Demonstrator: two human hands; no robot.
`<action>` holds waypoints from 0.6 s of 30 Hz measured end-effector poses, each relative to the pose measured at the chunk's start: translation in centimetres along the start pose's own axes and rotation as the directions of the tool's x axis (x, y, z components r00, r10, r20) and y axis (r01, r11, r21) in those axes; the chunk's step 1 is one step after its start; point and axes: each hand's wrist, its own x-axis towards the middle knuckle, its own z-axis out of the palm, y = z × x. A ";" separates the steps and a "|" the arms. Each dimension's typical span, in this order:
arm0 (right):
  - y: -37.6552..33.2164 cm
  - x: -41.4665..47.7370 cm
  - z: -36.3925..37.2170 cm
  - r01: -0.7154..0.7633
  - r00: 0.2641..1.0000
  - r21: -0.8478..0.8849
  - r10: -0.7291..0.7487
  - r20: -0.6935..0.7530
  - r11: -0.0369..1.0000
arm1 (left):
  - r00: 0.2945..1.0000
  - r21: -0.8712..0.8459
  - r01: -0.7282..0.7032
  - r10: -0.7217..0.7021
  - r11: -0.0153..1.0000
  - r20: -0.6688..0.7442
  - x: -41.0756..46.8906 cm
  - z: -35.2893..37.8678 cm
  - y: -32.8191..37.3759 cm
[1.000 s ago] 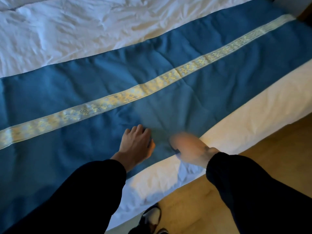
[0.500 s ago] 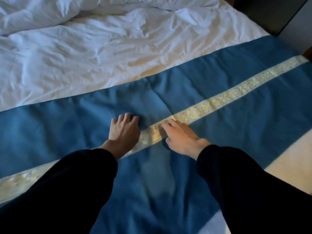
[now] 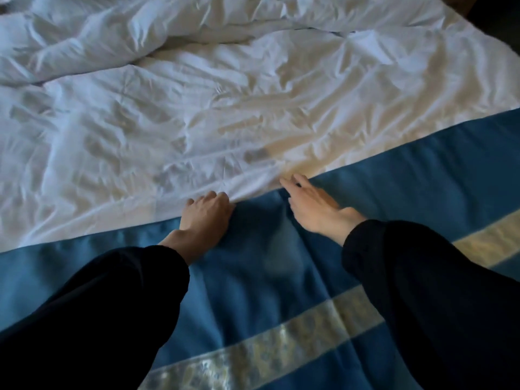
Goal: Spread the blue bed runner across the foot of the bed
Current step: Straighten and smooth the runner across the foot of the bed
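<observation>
- Most of the task appeared complete: the blue fabric bed runner with the pale gold patterned stripe (image 3: 281, 266) lay flat across the near part of the bed, its far edge running straight against the crumpled white duvet (image 3: 197, 108).
- You had both hands at that far edge, near the middle of the visible span.
- Your left hand (image 3: 206, 212) rested palm down on the runner, fingers curled close together, their tips at the seam where blue met white. Whether they pinched the hem or only pressed on it, you could not tell from this view.
- Your right hand (image 3: 312, 206) lay flat beside it, a short way apart, fingers extended and slightly spread, holding nothing; the fingertips reached the edge of the runner.
- Between your hands a soft fold (image 3: 284, 209) ran down the blue cloth towards you. This was judged to be the remaining fault.
- The gold stripe (image 3: 281, 344) ran in an even line, which suggested the runner sat square.
- Work left, as judged: flatten the fold and check both ends of the runner, which lay outside the view.
- Your dark sleeves (image 3: 98, 311) hid part of the near cloth; its state there was unknown.
</observation>
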 end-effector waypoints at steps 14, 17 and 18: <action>2.2 2.6 -2.0 0.003 0.992 -0.059 -0.010 -0.129 0.998 | 0.972 -0.063 0.107 -0.118 0.992 -0.203 2.0 0.9 1.5; 4.3 2.0 -2.7 -0.029 0.998 -0.144 0.022 -0.051 0.989 | 0.985 -0.065 0.049 -0.059 0.997 -0.161 2.6 1.4 4.2; 5.2 1.9 -3.2 -0.060 0.997 -0.154 0.053 -0.049 0.986 | 0.987 -0.075 0.029 -0.041 0.997 -0.153 3.0 1.4 5.3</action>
